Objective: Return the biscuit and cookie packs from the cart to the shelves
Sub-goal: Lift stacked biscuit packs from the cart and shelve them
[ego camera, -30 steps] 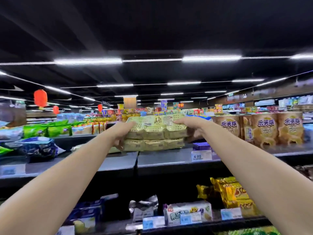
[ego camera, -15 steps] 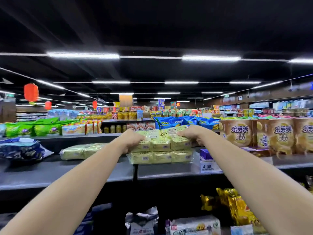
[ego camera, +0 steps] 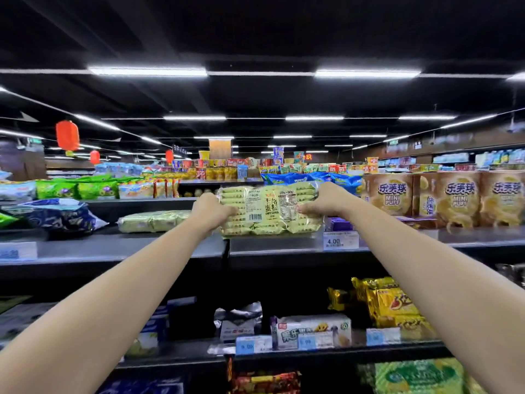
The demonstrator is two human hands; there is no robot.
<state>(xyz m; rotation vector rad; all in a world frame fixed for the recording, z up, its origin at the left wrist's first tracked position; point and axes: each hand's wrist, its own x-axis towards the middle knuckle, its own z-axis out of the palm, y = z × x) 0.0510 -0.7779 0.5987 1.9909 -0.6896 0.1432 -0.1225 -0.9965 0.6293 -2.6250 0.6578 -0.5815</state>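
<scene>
A pale yellow-green dry cake pack stands on its lower edge on the dark top shelf, its label side facing me. My left hand grips its left end and my right hand grips its right end, both arms stretched forward. A second pack of the same kind lies flat on the shelf to the left. The cart is out of view.
Brown mini puff boxes stand on the top shelf to the right, a dark blue bag to the left. A 4.00 price tag hangs on the shelf edge. Lower shelves hold yellow snack bags and a white pack.
The pack was held flat above the shelf; now it is tipped upright with its label toward me and its lower edge on the shelf. Both hands stay on its ends.
</scene>
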